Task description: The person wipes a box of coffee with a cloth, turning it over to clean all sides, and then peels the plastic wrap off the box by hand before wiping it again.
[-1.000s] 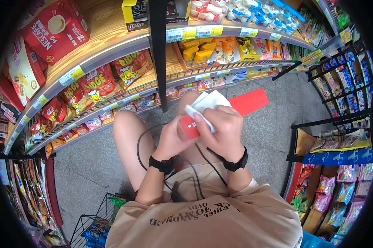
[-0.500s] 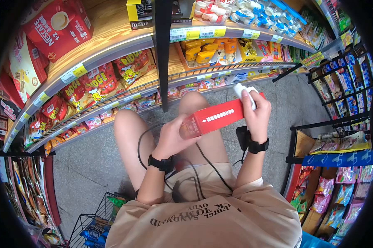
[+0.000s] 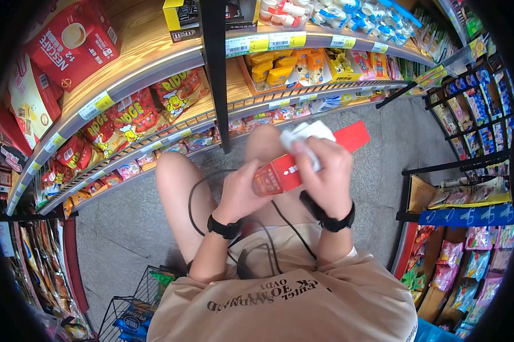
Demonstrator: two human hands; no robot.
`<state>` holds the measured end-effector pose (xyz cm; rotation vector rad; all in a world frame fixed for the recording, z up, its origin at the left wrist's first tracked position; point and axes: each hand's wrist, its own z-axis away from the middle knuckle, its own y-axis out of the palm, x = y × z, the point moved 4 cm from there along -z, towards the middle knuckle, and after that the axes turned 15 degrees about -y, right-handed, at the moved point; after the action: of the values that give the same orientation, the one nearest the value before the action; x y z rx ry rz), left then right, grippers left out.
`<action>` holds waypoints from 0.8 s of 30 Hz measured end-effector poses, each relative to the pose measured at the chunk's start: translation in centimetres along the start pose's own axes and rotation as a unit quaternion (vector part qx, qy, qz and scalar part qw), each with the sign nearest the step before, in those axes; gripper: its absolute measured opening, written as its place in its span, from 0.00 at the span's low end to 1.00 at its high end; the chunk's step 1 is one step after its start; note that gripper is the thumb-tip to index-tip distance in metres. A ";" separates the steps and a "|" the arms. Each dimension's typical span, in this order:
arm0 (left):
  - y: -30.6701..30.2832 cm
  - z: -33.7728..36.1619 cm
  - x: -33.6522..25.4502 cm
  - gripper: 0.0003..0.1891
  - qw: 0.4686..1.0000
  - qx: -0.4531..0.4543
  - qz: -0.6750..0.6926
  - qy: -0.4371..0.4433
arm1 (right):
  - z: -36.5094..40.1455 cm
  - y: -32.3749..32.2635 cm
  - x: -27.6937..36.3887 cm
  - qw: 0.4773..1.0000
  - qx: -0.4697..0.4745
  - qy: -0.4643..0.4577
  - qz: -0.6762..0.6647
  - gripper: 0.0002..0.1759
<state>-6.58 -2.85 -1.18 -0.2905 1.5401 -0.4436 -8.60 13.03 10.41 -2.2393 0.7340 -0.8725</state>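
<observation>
A long red box [image 3: 352, 137] with white print is held at a slant above my knees. Its near end is gripped by my left hand [image 3: 240, 191], with fingers wrapped round it. In my right hand [image 3: 328, 174] is a crumpled white cloth or tissue [image 3: 308, 135], pinched against the box's upper face near its middle. The right fingers hide part of the box, and the cloth is slightly blurred.
Shelves ahead carry red snack bags [image 3: 136, 117], a Nescafe bag [image 3: 74, 43] and yellow packets [image 3: 279, 71]. A black post [image 3: 214, 74] stands before them. Cables cross my lap. At lower left is a wire basket [image 3: 111, 313]; candy racks [image 3: 448, 256] stand at right.
My right hand has slid left along the box with the white cloth, from the far end to near the middle. The far red end now shows. My left hand has barely moved.
</observation>
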 end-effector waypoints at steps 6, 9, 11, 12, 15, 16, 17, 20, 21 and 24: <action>0.7 -0.3 2.5 0.21 0.999 0.018 0.032 0.008 | -0.7 2.1 5.6 0.988 0.037 -0.138 -0.061 0.13; 0.7 -0.3 2.9 0.26 0.999 0.015 0.023 0.022 | -0.5 1.9 4.9 0.989 0.031 -0.135 -0.055 0.14; 0.0 -0.1 2.0 0.27 1.000 0.005 0.008 0.003 | -0.4 1.2 3.2 0.994 0.019 -0.105 -0.024 0.14; -0.1 -0.2 2.1 0.27 1.000 0.014 0.012 0.004 | -0.3 0.8 2.0 0.997 0.012 -0.080 0.003 0.15; -0.7 -0.5 1.7 0.27 0.999 0.025 0.022 0.018 | 0.5 -0.8 -2.0 0.998 -0.011 0.003 0.058 0.13; -0.7 -0.5 1.8 0.27 0.999 0.027 0.018 0.014 | 0.8 -1.3 -3.3 0.997 0.006 0.030 0.074 0.14; -0.8 -0.5 1.9 0.27 0.999 0.030 0.013 0.010 | 1.0 -1.8 -4.2 0.995 -0.007 0.050 0.083 0.15; -0.8 -0.4 1.6 0.27 1.000 0.026 -0.007 0.004 | 1.9 -2.7 -7.3 0.986 -0.026 0.122 0.109 0.17; -0.8 -0.4 1.3 0.27 1.000 0.023 -0.016 0.004 | 2.0 -2.8 -8.0 0.983 -0.048 0.132 0.116 0.18; -0.9 -0.5 0.4 0.26 0.999 0.022 -0.043 0.002 | 2.2 -2.9 -8.5 0.978 -0.059 0.133 0.152 0.17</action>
<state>-7.17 -3.76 -1.20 -0.3238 1.5239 -0.5456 -11.54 21.42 7.81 -2.0547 1.2435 -1.0052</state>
